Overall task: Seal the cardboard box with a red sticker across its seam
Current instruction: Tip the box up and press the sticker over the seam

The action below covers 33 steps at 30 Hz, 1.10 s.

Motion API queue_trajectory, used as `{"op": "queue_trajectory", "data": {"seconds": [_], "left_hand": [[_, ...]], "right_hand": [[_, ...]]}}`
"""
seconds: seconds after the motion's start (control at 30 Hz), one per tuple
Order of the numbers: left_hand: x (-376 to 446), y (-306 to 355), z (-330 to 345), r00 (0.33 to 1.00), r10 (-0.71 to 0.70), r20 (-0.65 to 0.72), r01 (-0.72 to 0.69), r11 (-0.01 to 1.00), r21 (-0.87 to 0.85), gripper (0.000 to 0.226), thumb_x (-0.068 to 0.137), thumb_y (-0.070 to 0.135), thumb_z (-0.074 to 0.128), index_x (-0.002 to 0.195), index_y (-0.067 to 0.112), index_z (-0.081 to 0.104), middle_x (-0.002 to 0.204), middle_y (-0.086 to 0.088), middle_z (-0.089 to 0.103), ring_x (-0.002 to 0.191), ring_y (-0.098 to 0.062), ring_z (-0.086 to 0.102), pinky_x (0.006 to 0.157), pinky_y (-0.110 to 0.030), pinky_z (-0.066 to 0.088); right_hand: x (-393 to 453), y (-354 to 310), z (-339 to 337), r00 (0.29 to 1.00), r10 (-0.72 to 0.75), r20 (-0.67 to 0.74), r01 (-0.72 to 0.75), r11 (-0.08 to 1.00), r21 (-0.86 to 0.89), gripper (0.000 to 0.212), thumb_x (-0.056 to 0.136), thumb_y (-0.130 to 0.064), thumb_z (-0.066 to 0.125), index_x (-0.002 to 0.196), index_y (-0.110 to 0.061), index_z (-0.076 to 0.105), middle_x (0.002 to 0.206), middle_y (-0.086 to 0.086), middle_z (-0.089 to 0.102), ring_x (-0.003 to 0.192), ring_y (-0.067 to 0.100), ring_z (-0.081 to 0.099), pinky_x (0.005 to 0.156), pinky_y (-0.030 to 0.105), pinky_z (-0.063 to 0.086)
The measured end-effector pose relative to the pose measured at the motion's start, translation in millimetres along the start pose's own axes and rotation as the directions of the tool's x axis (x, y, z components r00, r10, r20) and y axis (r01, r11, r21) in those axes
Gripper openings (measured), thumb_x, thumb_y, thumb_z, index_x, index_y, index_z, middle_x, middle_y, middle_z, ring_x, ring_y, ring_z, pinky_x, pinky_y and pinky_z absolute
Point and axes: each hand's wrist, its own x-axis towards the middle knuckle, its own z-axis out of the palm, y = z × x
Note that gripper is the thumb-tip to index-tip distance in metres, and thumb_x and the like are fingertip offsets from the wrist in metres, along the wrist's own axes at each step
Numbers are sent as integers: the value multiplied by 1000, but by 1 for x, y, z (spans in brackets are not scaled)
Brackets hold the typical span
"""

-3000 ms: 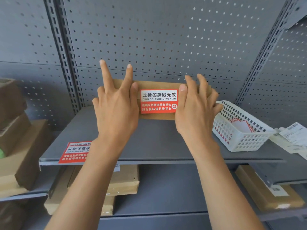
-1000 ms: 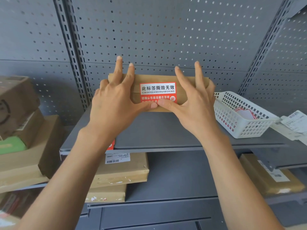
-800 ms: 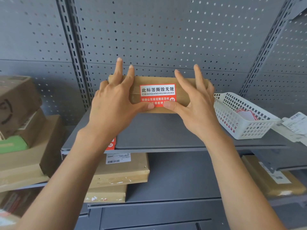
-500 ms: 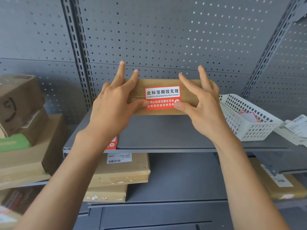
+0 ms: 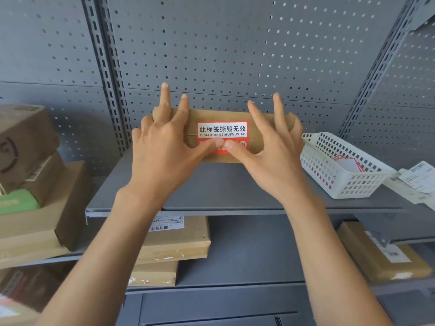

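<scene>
A flat brown cardboard box [image 5: 256, 147] stands on edge on the grey shelf [image 5: 235, 194], against the pegboard. A red and white sticker [image 5: 222, 131] lies across its horizontal seam. My left hand [image 5: 162, 151] rests on the box's left part, fingers spread. My right hand [image 5: 273, 151] covers its right part, fingers spread too. Both thumbs press side by side on the sticker's lower red half and hide most of it.
A white plastic basket [image 5: 339, 175] with more stickers stands right of the box. Paper labels [image 5: 419, 182] lie at the far right. Cardboard parcels [image 5: 33, 175] are stacked at left, and others [image 5: 174, 243] lie on the shelf below.
Both thumbs have slid inward along the sticker's lower half until they meet at its middle. My hands stay on the box, which has not moved on the shelf.
</scene>
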Motion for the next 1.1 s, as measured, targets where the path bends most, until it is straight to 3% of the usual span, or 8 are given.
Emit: {"op": "queue_trajectory", "data": {"seconds": [0.1, 0.23, 0.43, 0.57, 0.67, 0.8, 0.97, 1.1], "left_hand": [[-2, 0, 1, 999, 28, 23, -29, 998, 48, 123, 62, 93, 49, 162, 24, 24, 174, -6, 1, 139, -45, 41, 106, -58, 35], [-3, -3, 2, 999, 41, 23, -42, 999, 23, 117, 67, 81, 66, 162, 26, 24, 174, -4, 2, 139, -43, 41, 108, -56, 34], [-2, -11, -4, 997, 56, 54, -49, 992, -112, 94, 80, 51, 80, 159, 35, 30, 173, 6, 6, 142, -40, 37, 115, -54, 30], [0, -18, -5, 995, 88, 39, -75, 965, -250, 64, 95, 31, 70, 151, 43, 43, 172, 8, 14, 141, -37, 40, 117, -60, 30], [-1, -12, -1, 999, 42, -11, -44, 960, -277, 53, 95, 46, 56, 147, 45, 50, 171, 9, 18, 141, -36, 42, 117, -59, 31], [-7, 7, 10, 989, -88, -120, 52, 959, -278, 56, 92, 66, 49, 143, 45, 55, 170, 13, 19, 140, -30, 42, 107, -36, 22], [-13, 19, 32, 973, -104, -207, 59, 976, -211, 63, 88, 76, 48, 141, 43, 58, 171, 8, 21, 131, -31, 46, 94, -33, 21], [-10, 19, 39, 964, -138, -229, 93, 976, -197, 62, 88, 75, 51, 141, 43, 56, 171, 5, 22, 132, -31, 45, 91, -32, 18]], "right_hand": [[0, 3, 0, 1000, -20, 11, 21, 998, -61, 95, 78, -75, 63, 157, -44, 21, 172, -5, -7, 151, 41, 5, 118, 59, 18], [1, 7, -4, 998, -16, 59, 17, 1000, -20, 94, 80, -66, 69, 157, -46, 20, 171, -9, -9, 153, 40, 0, 120, 58, 14], [1, 13, -10, 996, -22, 86, 15, 997, 76, 82, 89, -38, 74, 155, -47, 27, 171, -13, -2, 154, 35, 2, 123, 58, 12], [1, 20, -18, 989, -56, 138, 41, 993, 113, 72, 98, -18, 63, 154, -47, 28, 171, -16, -2, 155, 27, -1, 124, 54, 9], [0, 15, -14, 995, -34, 90, 24, 993, 113, 60, 101, -36, 56, 154, -45, 31, 171, -15, 0, 155, 29, 0, 123, 57, 10], [-5, -4, 6, 984, 85, -159, -86, 996, 1, 74, 91, -73, 43, 156, -37, 33, 171, -7, 12, 151, 39, 14, 117, 57, 17], [-3, -4, 20, 946, 135, -296, -171, 980, -100, 84, 85, -83, 37, 154, -35, 37, 170, -6, 17, 144, 43, 24, 111, 55, 24], [-1, -3, 22, 940, 109, -324, -162, 977, -140, 76, 88, -79, 38, 152, -36, 41, 169, -3, 22, 142, 46, 27, 108, 56, 25]]}}
